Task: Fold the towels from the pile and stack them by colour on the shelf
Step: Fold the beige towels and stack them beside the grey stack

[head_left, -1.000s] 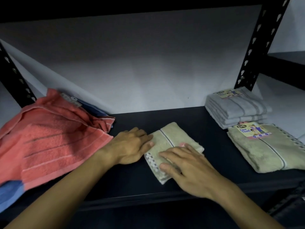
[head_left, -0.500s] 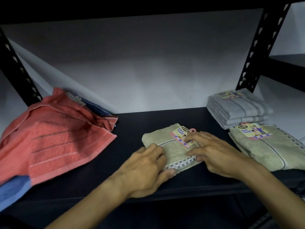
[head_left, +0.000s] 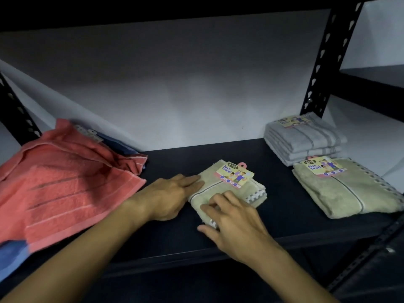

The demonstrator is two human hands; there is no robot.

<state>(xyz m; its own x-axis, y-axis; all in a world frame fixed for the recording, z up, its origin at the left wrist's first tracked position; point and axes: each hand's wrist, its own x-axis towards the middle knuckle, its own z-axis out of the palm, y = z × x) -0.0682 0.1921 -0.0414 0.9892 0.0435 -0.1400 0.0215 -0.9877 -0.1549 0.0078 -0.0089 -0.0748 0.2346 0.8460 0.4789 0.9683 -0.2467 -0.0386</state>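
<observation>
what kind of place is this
Probably a storeroom or shop shelf: a black metal rack with slotted posts, folded towels bearing retail tags, and a loose towel pile waiting on the left.

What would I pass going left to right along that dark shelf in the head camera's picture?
Salmon-pink towel → left hand → small folded beige towel with its label → larger folded beige towel at the far right. The right hand and the grey stack overlap these, so I leave them out.
</observation>
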